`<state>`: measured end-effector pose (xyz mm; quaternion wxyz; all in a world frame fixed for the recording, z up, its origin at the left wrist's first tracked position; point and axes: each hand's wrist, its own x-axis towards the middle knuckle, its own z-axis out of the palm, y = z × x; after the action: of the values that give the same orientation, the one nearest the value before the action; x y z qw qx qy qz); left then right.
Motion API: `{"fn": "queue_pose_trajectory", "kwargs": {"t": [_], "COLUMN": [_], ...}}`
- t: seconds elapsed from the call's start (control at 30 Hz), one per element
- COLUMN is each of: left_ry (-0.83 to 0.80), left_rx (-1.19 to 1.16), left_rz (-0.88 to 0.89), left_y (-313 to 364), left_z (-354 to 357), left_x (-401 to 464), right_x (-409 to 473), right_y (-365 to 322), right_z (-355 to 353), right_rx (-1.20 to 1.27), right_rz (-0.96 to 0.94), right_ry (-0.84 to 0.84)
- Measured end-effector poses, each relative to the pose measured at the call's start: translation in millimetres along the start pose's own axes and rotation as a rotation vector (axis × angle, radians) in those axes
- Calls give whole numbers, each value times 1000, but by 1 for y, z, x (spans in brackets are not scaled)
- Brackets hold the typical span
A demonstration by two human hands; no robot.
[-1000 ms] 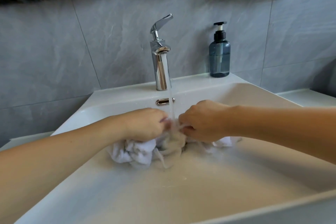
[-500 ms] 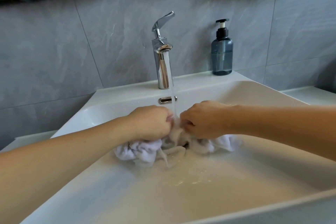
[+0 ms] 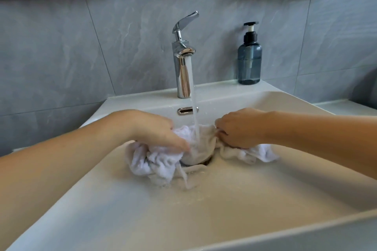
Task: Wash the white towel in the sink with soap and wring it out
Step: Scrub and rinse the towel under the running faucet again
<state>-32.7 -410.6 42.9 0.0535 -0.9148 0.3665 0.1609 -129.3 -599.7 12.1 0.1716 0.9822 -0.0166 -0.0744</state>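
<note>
- The towel point(image 3: 163, 161) lies bunched low in the sink point(image 3: 234, 210), over the drain, its long axis running 9 to 3 o'clock.
- Left hand point(image 3: 157, 128) grips the 9 o'clock end, fingers curled into the cloth.
- Right hand point(image 3: 240, 128) pinches the 3 o'clock end.
- Water from the tap point(image 3: 182, 61) strikes the stretched middle between the hands.
- The soap point(image 3: 249, 59) stands at 1 o'clock, nearer the right hand.

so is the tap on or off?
On: water streams from the faucet spout onto the towel between both hands.
</note>
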Motion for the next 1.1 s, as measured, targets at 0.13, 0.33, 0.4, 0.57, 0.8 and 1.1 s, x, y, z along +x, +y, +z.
{"fn": "queue_pose_trajectory", "kwargs": {"t": [0.13,0.33,0.4,0.57,0.8,1.1], "left_ry": [1,289,415,305,85,478], "left_rx": [87,-41,-141,-546,-121,-595], "left_rz": [62,117,123,63,-96,203], "left_y": [8,15,12,8,-17,10], "left_z": [8,-26,-34,-23,29,13], "left_x": [-6,-25,-31,-37,-5,-10], "right_x": [-5,-12,-11,-33,-12,-4], "right_y": [-10,-29,-14,19,-29,-3], "right_z": [-5,-43,-65,-75,-34,-34], "right_rx": [273,312,365,260,414,559], "right_rz": [-92,-84,-45,223,38,133], "right_ry": [53,23,18,-108,52,-59]}}
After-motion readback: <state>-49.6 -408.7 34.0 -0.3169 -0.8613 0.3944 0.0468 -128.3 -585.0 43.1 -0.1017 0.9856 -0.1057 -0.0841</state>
